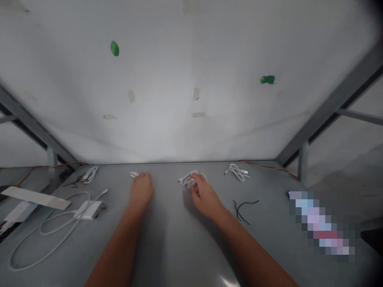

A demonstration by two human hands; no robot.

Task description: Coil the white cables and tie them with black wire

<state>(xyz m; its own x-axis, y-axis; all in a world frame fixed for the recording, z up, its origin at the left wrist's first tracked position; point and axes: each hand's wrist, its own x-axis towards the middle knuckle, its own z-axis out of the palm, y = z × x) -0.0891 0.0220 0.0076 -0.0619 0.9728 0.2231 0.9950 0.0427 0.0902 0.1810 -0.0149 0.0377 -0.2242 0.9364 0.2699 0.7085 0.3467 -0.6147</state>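
Note:
My right hand is closed, thumb and fingers pinching a looped white cable near the back of the grey table. Loops of that cable show on both sides of the fingers. To its left, my left hand rests low over the table with its fingers curled. A small white piece, perhaps a plug or cable end, sticks out beside those fingers; the rest is hidden under the hand. Further right lies a bundled white USB cable, apart from both hands.
A white charger with a long loose cable lies at left. Behind it sit another bundled cable and a pale flat strip. Black twist ties and a blurred-out object are at right. A white wall closes the back.

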